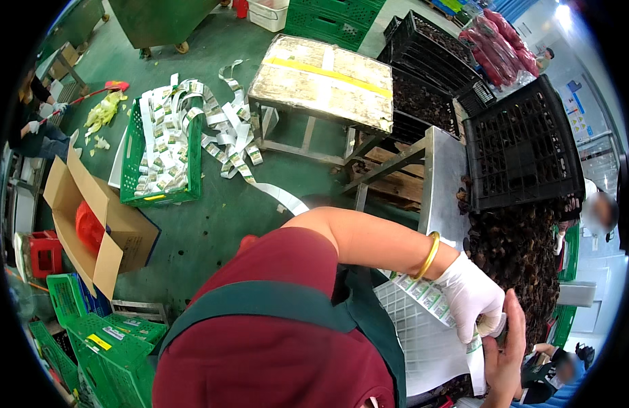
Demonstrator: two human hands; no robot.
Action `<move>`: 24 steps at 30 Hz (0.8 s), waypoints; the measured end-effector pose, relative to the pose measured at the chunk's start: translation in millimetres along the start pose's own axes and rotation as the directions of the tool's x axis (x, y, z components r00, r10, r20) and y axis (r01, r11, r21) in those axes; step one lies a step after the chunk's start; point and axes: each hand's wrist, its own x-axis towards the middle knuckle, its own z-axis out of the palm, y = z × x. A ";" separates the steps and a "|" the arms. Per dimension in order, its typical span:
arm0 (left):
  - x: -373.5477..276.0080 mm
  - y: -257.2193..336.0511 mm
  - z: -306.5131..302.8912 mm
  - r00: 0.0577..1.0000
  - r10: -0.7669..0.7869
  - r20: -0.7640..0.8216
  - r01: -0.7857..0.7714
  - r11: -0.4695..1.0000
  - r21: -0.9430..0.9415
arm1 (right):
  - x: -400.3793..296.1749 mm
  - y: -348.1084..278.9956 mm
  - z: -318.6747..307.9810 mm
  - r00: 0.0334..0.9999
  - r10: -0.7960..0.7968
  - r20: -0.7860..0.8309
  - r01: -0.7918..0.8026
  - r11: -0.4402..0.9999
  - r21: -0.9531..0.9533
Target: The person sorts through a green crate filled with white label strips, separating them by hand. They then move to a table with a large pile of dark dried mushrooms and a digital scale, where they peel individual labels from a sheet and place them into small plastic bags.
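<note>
My left hand [472, 298], in a white glove and with a gold bangle at the wrist, pinches a strip of printed labels [430, 298]. The strip runs back under my forearm and hangs down past my fingers. Close against it, my bare right hand [508, 347] has its thumb and fingers around the left fingertips. A small pale piece shows between them; whether the right hand grips it is unclear. Below the hands lies a white sheet with a grid pattern [431, 352]. Beyond them, dark mushroom-like pieces [513, 265] are heaped on a metal table [444, 168].
A black crate [523, 148] stands tilted over the heap. A green crate [194, 178] overflows with label strips, one trailing towards me. A worn-topped stool [319, 81], an open cardboard box [125, 245] and stacked green crates [105, 347] stand around. Co-workers [554, 370] are across the table.
</note>
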 end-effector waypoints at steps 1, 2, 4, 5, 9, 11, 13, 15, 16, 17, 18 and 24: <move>-1.6 0.9 -1.3 1.000 -0.005 -0.014 0.005 1.000 -0.007 | -2.6 9.0 3.1 0.992 0.121 -0.014 -0.115 0.968 0.224; -3.3 1.4 -2.0 1.000 -0.010 -0.028 0.009 1.000 -0.014 | -1.8 8.1 3.2 0.992 0.107 -0.065 -0.093 0.978 0.189; -9.7 -1.8 -6.6 0.998 0.008 -0.060 -0.006 0.999 0.035 | -4.3 8.0 0.5 0.984 0.032 -0.173 -0.020 0.997 0.074; -15.8 -2.8 -10.5 0.997 -0.022 -0.080 0.025 0.999 0.033 | -2.0 2.6 -1.4 0.976 -0.014 -0.219 0.012 1.000 -0.012; -24.9 11.6 -18.5 0.993 -0.088 -0.082 0.084 0.995 -0.052 | -15.4 34.6 -3.6 0.971 -0.238 -0.017 0.201 0.855 -0.477; -22.1 12.2 -16.3 0.992 -0.082 -0.091 0.073 0.992 -0.102 | -13.5 37.4 10.9 0.964 -0.244 -0.105 0.169 0.868 -0.468; -17.2 7.9 -13.5 0.995 -0.075 -0.067 0.067 0.991 -0.115 | -9.7 36.6 17.6 0.928 -0.333 -0.168 0.209 0.838 -0.504; -14.0 -0.9 -16.1 0.999 -0.042 -0.034 0.039 0.996 -0.078 | -8.0 36.9 23.2 0.917 -0.347 -0.194 0.195 0.818 -0.542; -21.8 5.2 -19.1 0.969 -0.229 -0.087 0.228 0.973 -0.021 | 8.7 44.2 26.7 0.913 -0.347 -0.213 0.202 0.840 -0.503; -29.9 11.4 -23.9 0.927 -0.360 -0.106 0.363 0.932 0.013 | 19.4 38.6 26.0 0.929 -0.296 -0.224 0.154 0.856 -0.493; -30.5 -6.7 -26.9 0.965 -0.228 -0.129 0.243 0.963 0.116 | 18.5 37.9 25.3 0.913 -0.133 -0.385 0.009 0.951 -0.308; -0.5 0.9 -28.0 0.891 -0.417 -0.180 0.438 0.894 0.097 | -18.0 47.9 -19.1 0.966 0.257 0.029 -0.252 0.907 0.337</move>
